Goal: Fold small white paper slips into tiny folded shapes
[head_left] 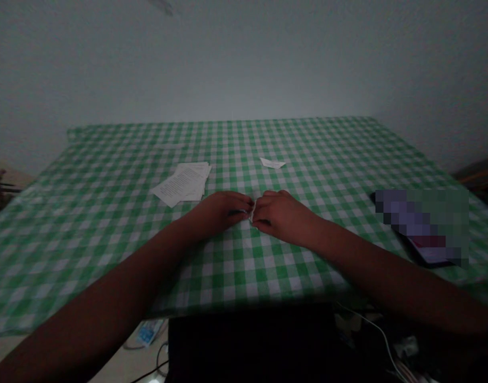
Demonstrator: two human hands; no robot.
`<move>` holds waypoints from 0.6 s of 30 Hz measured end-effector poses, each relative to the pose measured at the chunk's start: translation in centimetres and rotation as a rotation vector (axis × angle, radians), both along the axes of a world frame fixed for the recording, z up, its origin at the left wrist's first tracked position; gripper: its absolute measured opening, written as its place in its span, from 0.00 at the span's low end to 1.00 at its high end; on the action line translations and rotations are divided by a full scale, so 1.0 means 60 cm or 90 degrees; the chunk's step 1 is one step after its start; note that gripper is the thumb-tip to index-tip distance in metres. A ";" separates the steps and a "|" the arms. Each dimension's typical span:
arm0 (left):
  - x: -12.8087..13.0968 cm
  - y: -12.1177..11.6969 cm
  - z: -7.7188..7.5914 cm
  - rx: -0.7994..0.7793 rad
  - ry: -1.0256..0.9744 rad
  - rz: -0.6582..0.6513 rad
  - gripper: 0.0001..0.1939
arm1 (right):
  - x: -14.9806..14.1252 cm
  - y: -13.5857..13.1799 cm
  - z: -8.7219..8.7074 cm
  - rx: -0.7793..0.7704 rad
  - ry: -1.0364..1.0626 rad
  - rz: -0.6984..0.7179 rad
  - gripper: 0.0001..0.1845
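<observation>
Close together over the middle of the table, my left hand and my right hand both pinch a small piece of white paper. Most of that paper is hidden by my fingers, so its shape is hard to make out. Beyond my right hand lies a small folded white paper with slanted ends. To the left of it, past my left hand, several printed paper sheets rest in a loose, fanned stack.
A green and white checked tablecloth covers the table. On the right lies a dark-edged device with a blurred screen, near my right forearm. A plain wall stands behind the table. Cables hang below the front edge.
</observation>
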State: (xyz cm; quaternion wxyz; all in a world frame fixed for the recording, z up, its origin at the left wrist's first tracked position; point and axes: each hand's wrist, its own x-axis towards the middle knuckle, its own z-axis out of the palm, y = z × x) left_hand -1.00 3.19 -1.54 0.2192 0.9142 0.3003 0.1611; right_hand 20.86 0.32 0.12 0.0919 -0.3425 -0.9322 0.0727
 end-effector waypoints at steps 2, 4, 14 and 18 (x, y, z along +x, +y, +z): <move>0.001 -0.001 0.004 -0.009 0.001 0.000 0.09 | -0.003 0.001 -0.001 0.000 -0.008 -0.010 0.10; 0.002 0.000 0.006 -0.016 0.001 -0.004 0.09 | -0.007 0.004 -0.002 -0.005 -0.010 -0.019 0.10; -0.001 0.006 0.002 -0.007 0.000 -0.016 0.09 | -0.004 0.023 -0.013 -0.043 0.057 0.036 0.09; -0.003 0.007 -0.002 -0.006 -0.023 -0.021 0.10 | 0.004 0.019 -0.006 -0.054 0.053 0.072 0.06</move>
